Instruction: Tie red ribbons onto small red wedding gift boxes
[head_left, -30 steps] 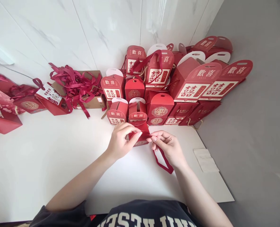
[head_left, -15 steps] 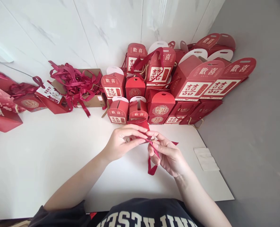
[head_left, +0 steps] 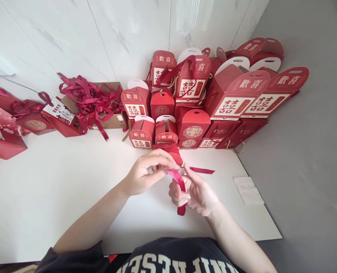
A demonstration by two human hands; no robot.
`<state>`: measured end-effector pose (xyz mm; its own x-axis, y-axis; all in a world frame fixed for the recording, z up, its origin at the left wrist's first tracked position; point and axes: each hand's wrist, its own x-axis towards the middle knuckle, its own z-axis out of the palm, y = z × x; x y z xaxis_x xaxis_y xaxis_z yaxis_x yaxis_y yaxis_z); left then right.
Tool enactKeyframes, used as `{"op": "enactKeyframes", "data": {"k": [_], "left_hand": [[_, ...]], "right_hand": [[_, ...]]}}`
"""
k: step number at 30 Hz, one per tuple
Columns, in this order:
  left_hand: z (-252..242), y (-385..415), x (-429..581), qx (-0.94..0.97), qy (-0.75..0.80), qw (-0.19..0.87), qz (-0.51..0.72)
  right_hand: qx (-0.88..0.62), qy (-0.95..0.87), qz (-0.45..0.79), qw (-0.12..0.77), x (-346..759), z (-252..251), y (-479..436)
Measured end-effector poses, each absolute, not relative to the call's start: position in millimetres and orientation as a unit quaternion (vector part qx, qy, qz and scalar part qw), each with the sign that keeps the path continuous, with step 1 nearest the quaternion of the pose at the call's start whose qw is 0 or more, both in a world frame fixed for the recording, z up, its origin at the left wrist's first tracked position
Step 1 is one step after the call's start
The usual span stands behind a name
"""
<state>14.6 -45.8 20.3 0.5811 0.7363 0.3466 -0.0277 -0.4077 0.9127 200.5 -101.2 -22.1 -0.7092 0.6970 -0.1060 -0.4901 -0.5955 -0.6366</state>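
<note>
A dark pink satin ribbon [head_left: 177, 178] runs between my two hands, just in front of a small red gift box [head_left: 172, 151]. My left hand [head_left: 148, 172] pinches the ribbon at its upper end, fingers pressed together beside the box. Across the fingers of my right hand [head_left: 195, 191] the ribbon drapes, its loose end hanging below; those fingers are curled with the thumb raised. Another ribbon end [head_left: 202, 170] sticks out to the right past my right thumb. My hands hide the lower part of the box and where the ribbon meets it.
Red gift boxes [head_left: 193, 127] stand stacked against the tiled wall. A cardboard box [head_left: 115, 120] heaped with ribbons [head_left: 91, 96] is at back left, beside several tied red boxes [head_left: 36, 117]. A white square [head_left: 248, 190] lies near the table's right edge.
My right hand has shifted slightly left and its fingers have curled in. The ribbon now arches over these fingers from my left fingertips. The box stays put.
</note>
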Motion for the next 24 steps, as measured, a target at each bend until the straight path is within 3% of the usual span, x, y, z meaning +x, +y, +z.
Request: {"op": "enactKeyframes", "data": {"k": [4,8,16,20,24], "left_hand": [[19,-44,15,0.648,0.362,0.545,0.391],[18,-44,15,0.636,0.379,0.577,0.345],[18,-52,24,0.594,0.381,0.618,0.347],[18,-52,22,0.61,0.415,0.575,0.355],[16,-48,18,0.66,0.402,0.56,0.3]], "right_hand": [[-0.34,-0.39,0.732,0.444,198,-13,-102],[-0.445,-0.497,0.532,0.521,197,-8,-106],[-0.506,-0.621,0.354,0.482,191,-10,-112],[-0.492,-0.628,0.356,0.486,192,-10,-112],[-0.469,-0.596,0.485,0.435,198,-12,-108]]}}
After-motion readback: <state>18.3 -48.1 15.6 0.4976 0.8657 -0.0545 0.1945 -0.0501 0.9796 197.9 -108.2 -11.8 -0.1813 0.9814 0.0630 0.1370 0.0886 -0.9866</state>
